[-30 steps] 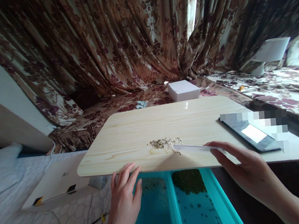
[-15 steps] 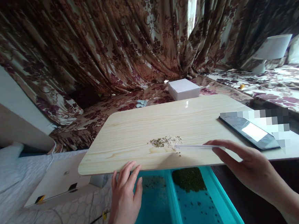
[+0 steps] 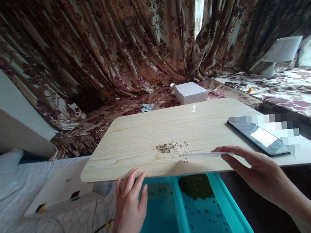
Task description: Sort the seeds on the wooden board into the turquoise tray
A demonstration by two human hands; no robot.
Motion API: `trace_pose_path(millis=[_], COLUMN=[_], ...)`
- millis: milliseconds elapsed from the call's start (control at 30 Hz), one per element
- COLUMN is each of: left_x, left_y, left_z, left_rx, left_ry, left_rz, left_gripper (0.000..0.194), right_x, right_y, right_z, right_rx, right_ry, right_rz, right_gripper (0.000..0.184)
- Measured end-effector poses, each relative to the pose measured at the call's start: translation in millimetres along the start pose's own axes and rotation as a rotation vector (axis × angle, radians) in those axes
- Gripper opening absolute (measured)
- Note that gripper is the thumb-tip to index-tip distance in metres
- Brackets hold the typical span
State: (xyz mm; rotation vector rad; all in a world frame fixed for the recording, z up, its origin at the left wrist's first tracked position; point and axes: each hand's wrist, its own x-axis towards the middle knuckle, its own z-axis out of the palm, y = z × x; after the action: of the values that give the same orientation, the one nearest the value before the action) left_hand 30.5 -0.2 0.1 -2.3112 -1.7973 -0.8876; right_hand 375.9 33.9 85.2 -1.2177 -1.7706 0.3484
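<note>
My right hand [image 3: 252, 164] pinches a thin, whitish, see-through flat strip [image 3: 204, 154] between thumb and fingers. The strip's far end lies at the near edge of a small pile of mixed green and white grains [image 3: 171, 148] on the wood-patterned tabletop [image 3: 135, 132]. Green grains gather mostly on the pile's left, white ones on its right. A couple of dark grains lie apart, just below the strip's tip. With fingers spread, my left hand [image 3: 132, 201] rests at the near table edge and holds nothing.
Below the table edge is a turquoise divided tray [image 3: 181, 215]; its right section has a heap of dark green grains, its left a thin scatter. A tablet-like device [image 3: 259, 137] lies on the table's right. Behind stand a white box [image 3: 191, 92] and a lamp [image 3: 284, 49].
The strip's tip has shifted slightly toward me, away from the white grains. My left hand keeps its place, and the pile looks nearly the same.
</note>
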Motion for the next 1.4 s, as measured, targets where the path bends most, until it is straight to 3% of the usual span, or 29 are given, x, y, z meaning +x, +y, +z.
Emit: trace_pose_path(millis=[700, 1100, 1400], left_x=[1, 0, -1], left_y=[-1, -4, -8], left_z=[1.7, 3.4, 7.5], left_rx=[0.021, 0.026, 0.032], left_ry=[0.019, 0.019, 0.054], left_rz=[0.014, 0.026, 0.056], left_gripper=[0.034, 0.034, 0.033], right_x=[6, 15, 14], right_y=[6, 2, 16], right_z=[-7, -6, -14], right_rx=[0.02, 0.111, 0.185], right_ry=[-0.033, -0.168, -0.312], right_rz=[0.041, 0.024, 0.064], right_gripper=[0.03, 0.032, 0.033])
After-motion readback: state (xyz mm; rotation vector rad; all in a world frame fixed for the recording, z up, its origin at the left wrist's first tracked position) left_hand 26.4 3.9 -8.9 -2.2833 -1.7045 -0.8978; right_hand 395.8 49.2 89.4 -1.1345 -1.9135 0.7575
